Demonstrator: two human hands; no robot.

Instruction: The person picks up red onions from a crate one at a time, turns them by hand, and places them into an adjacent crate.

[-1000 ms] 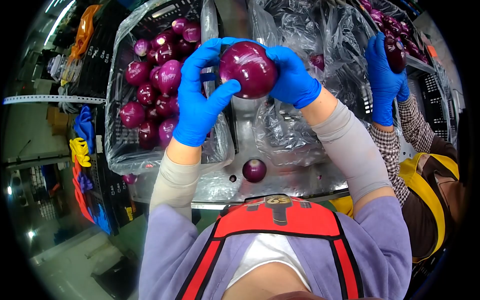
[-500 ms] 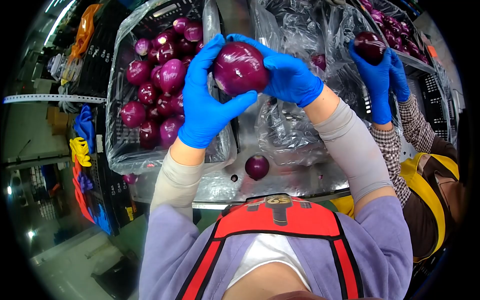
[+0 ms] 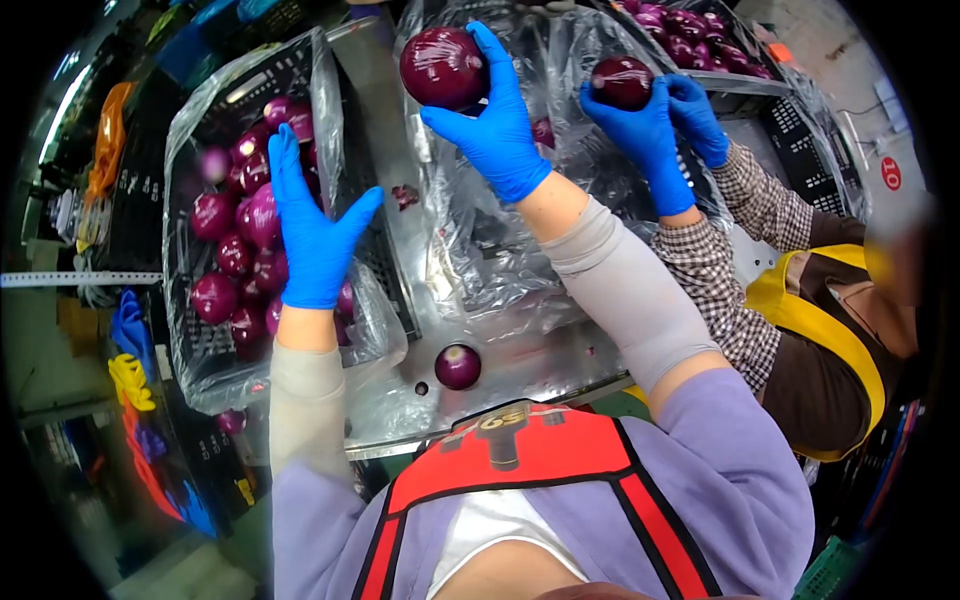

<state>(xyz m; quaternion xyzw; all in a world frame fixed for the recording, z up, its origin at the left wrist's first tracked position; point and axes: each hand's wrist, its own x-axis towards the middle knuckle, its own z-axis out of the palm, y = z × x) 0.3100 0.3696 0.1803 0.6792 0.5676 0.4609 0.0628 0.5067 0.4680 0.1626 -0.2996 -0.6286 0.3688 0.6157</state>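
Note:
My left hand (image 3: pixel 312 240), in a blue glove, is held over the right part of a lined black crate (image 3: pixel 185 375), fingers straight and thumb spread, with nothing in it. Peeled red onions (image 3: pixel 235 255) are heaped in that crate. One onion (image 3: pixel 213 163) near its left wall looks blurred. My right hand (image 3: pixel 500 135), gloved too, grips a large red onion (image 3: pixel 443 68) from its right side, above the metal table. A smaller loose onion (image 3: pixel 458 367) sits on the table near its front edge.
Right of me, a co-worker's blue-gloved hands (image 3: pixel 645 125) hold another onion (image 3: pixel 622 82). Clear plastic lining (image 3: pixel 490 240) covers the middle container. A crate of onions (image 3: pixel 690 35) stands at the back right. Gloves (image 3: pixel 130 380) hang at the left. A dark scrap (image 3: pixel 421 388) lies near the loose onion.
My left hand has come off the large onion and moved left over the crate, opening. My right hand alone now holds the onion, farther away. The view has shifted.

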